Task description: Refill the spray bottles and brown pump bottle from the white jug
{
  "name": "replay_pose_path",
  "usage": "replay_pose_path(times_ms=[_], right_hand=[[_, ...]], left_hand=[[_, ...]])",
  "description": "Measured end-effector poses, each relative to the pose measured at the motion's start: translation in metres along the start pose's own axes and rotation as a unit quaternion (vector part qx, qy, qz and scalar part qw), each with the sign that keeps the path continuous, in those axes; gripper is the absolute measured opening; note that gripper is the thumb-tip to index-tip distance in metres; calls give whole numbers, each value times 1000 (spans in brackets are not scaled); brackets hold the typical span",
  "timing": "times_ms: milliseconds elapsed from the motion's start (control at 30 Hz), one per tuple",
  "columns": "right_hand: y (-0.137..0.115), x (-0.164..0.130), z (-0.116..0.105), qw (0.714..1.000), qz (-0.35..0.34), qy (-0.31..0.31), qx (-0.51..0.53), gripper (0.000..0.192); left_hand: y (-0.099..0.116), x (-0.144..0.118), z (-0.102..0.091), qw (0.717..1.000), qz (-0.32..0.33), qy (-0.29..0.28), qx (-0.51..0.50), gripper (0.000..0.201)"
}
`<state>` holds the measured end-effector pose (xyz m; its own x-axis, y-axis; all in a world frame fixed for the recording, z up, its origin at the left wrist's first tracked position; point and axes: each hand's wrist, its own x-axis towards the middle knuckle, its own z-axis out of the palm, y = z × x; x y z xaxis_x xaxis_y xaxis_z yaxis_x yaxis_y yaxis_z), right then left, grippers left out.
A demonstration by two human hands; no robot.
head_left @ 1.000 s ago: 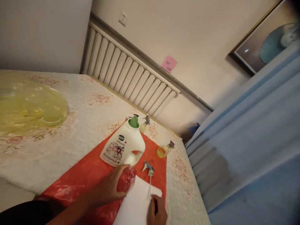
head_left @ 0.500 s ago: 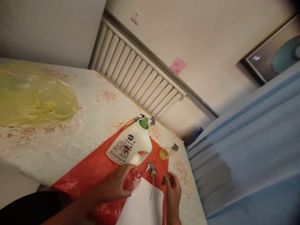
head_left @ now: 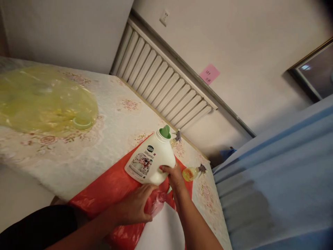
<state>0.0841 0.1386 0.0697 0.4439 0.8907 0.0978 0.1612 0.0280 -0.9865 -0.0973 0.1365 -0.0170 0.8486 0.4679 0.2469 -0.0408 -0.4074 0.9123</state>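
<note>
Nearest the camera, a white sheet (head_left: 161, 232) is laid over the near end of a red plastic bag (head_left: 109, 189) that is spread on the bed (head_left: 85, 152). On this bag a small pink clear bottle (head_left: 158, 205) is held by the left hand (head_left: 135, 208), whose grip is closed round the bottle's body, the open neck being pointed away from the person. Just beyond it, the handle of a white detergent jug (head_left: 151, 161) is clasped by the right hand (head_left: 175, 177), with the fingers wrapped through the handle opening. The jug is seen tilted on the red bag, its green spout (head_left: 164, 132) uppermost. To the right of the jug, a yellow spray bottle (head_left: 191, 172) is lying on its side. Another spray head (head_left: 177, 135) is partly hidden behind the jug. Farther left, a yellow plastic bag (head_left: 44, 100) is spread over the bed, and a radiator (head_left: 166, 86) is fixed to the wall beyond.
</note>
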Motion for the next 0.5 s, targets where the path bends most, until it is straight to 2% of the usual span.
replay_pose_path(times_ms=[167,267,367,500], right_hand=[[-21,17,27,1000,1,18,16,18],[-42,22,36,999,-9,40,19,18],[-70,20,30,997,-30,68,20,19],[-117,8,3,994,-57,93,3,19]], left_hand=[[-1,1,1,1000,4,9,4,77],[3,0,0,1000,5,4,4,78],[6,0,-2,1000,-5,3,2,82],[5,1,-2,1000,-16,9,-8,81]])
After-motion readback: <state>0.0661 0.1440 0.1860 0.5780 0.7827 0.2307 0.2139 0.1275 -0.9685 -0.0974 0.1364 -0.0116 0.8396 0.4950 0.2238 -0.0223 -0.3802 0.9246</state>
